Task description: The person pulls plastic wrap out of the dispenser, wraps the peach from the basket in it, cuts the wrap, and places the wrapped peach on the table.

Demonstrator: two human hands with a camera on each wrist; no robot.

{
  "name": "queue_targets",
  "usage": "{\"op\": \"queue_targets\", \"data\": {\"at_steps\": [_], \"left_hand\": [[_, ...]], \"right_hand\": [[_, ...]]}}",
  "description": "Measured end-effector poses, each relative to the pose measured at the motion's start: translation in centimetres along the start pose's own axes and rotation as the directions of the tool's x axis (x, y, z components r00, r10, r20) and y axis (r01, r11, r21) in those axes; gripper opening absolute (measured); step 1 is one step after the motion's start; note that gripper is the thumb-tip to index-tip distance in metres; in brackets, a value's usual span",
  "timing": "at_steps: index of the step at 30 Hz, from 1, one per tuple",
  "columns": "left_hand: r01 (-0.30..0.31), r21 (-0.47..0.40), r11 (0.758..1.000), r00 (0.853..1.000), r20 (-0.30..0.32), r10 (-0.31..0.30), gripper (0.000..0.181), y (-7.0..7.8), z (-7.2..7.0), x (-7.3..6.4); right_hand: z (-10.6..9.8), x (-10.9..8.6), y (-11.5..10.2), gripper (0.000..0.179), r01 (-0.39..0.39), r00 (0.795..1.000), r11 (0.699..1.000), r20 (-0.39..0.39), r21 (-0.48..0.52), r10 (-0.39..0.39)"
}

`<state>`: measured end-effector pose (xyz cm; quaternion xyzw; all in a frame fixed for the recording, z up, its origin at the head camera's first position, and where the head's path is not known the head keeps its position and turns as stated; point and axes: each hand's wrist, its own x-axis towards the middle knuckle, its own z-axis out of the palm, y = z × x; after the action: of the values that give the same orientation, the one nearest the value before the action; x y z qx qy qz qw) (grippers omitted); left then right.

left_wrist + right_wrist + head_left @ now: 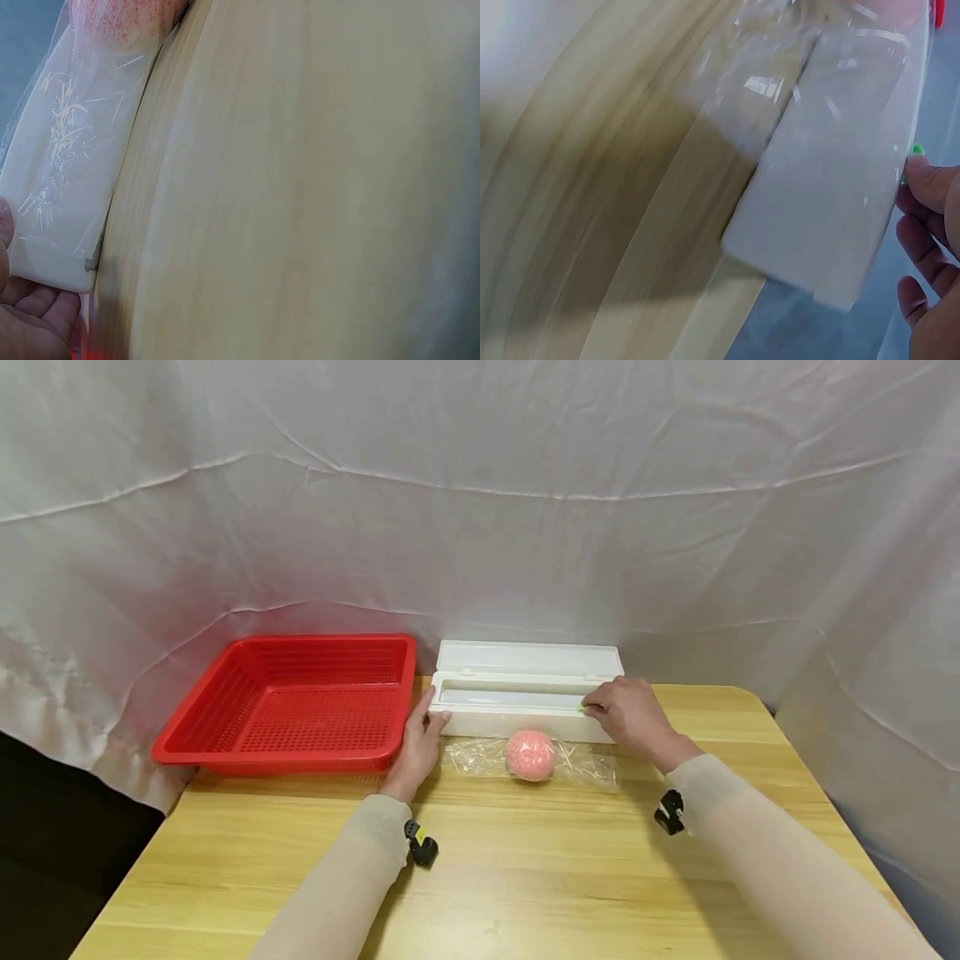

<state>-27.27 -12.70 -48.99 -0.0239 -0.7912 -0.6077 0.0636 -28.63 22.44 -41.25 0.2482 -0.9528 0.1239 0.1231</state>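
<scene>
A long white cling film dispenser [517,724] stands on the table with its lid [528,657] raised, showing a white roll [510,698] inside. Clear film hangs off its front, and a speckled pink ball [530,755] lies on that film. My left hand [420,742] grips the dispenser's left end, thumb at the front and fingers round the end [46,307]. At the right end, my right hand [628,712] pinches a small green slide cutter [917,149] on the front top edge between thumb and fingers. The fingers partly hide the cutter.
A red plastic basket [396,739] with a perforated bottom sits left of the dispenser, close to my left hand. The wooden table [495,877] extends in front. White cloth [517,552] hangs behind the table and along its sides.
</scene>
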Motion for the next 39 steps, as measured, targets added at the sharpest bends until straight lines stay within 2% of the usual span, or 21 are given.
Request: {"op": "queue_targets", "data": {"at_steps": [4,12,19,25,29,34,37,39], "left_hand": [[0.022,-0.011,1.000,1.000,0.009,-0.022,0.064,0.2,0.4,0.0],[0.026,0.001,1.000,1.000,0.009,-0.026,0.065,0.4,0.5,-0.1],[-0.009,-0.030,1.000,1.000,0.027,0.010,0.064,0.2,0.9,0.0],[-0.009,-0.059,0.998,1.000,0.014,0.010,0.065,0.2,0.8,0.1],[-0.024,-0.079,0.997,1.000,0.017,0.025,0.064,0.1,0.5,0.2],[-0.038,-0.106,0.994,0.999,0.015,0.039,0.064,0.1,0.3,0.6],[0.001,-0.103,0.995,1.000,0.011,0.000,0.066,0.6,0.2,0.7],[0.063,-0.041,0.997,0.998,-0.009,-0.063,0.070,1.2,0.2,0.2]], "right_hand": [[-0.7,-1.1,1.4,0.011,-0.009,1.000,1.000,-0.004,-0.003,0.009],[-1.5,-2.8,3.8,0.007,0.045,0.998,0.999,-0.032,-0.016,-0.045],[-1.9,-3.7,4.7,0.010,-0.008,1.000,1.000,0.004,0.009,0.008],[-1.8,-4.4,5.4,0.011,-0.014,0.999,1.000,-0.037,0.013,0.014],[-1.6,-4.1,5.1,0.011,-0.006,0.999,1.000,-0.050,0.021,0.007],[-1.6,-3.4,4.8,0.016,-0.085,0.996,0.995,0.009,0.045,0.084],[-1.7,-3.0,4.1,0.026,-0.155,0.987,0.987,0.038,0.046,0.154],[-1.6,-3.0,3.3,0.033,-0.186,0.982,0.981,0.017,0.050,0.186]]}}
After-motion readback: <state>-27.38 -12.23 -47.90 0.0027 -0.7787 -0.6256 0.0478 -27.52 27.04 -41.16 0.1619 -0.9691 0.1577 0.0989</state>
